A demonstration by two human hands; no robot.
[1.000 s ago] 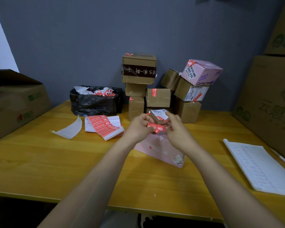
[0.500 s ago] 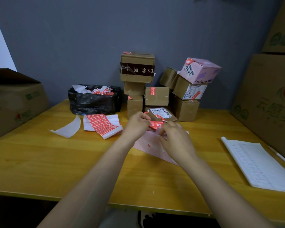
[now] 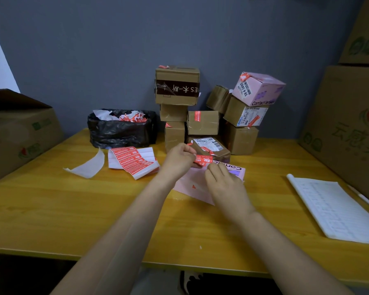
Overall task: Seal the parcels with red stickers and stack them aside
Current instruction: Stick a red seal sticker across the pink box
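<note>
Now my left hand [image 3: 178, 159] pinches one end of a printed red paper sticker [image 3: 204, 160] just over the flat pink cardboard parcel [image 3: 190, 186] lying at twelve o'clock, ready, I judge, to bridge its flap. My right hand [image 3: 225, 185] rests on the parcel to pin it, with its fingers bent toward the sticker. Whether they pinch it I cannot tell.

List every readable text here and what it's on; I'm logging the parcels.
"Contact lenses": side of the stacked pink box.
"58 4-3405": white label on that box.
"ES" plus Chinese characters, upside down: dark tape on the top cardboard box.
"Con", upside down, partly hidden: flat pink parcel.
Green Chinese characters, cut off: large carton.
Too small: red sticker, sticker sheet, barcode label, printed sheet.
</note>
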